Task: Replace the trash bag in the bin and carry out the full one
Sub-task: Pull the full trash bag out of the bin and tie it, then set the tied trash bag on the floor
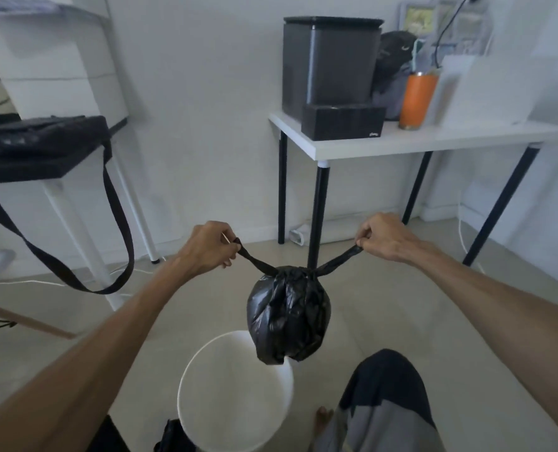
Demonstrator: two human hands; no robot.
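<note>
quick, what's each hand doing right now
Left hand: closed, pinching the left tie end of the black bag.
Right hand: closed, pinching the right tie end of the bag.

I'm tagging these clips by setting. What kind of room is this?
Probably a room in a home, perhaps a home office or bedroom: a white desk holding an orange tumbler, a shoulder bag on a side table, and a small white bin on the floor.
</note>
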